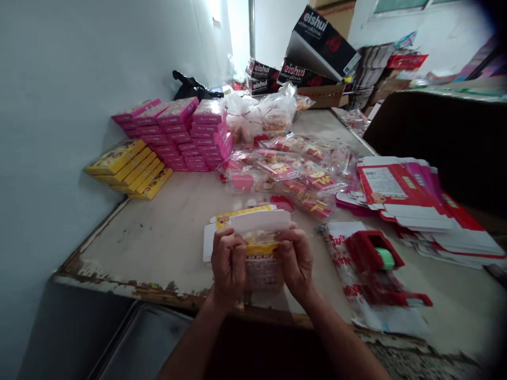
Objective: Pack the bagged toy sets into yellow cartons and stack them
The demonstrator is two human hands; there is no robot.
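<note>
Both grips narrow: left hand (229, 258) and right hand (295, 261) pinch 1 yellow carton (263, 250) between them, white flap (261, 221) up, over counter (174, 232). 1 green tape roll (385, 258), right of right hand.

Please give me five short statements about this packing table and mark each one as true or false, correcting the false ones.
1. The left hand and the right hand both hold one yellow box with a raised white flap. True.
2. The red tape dispenser is to the left of the hands. False: it is to their right.
3. The tape in it is black. False: the tape roll is light green.
4. Pink boxes are stacked at the left, behind a stack of other yellow boxes. True.
5. The flattened red cartons are in one hand. False: they lie on the table, at the right.
</note>
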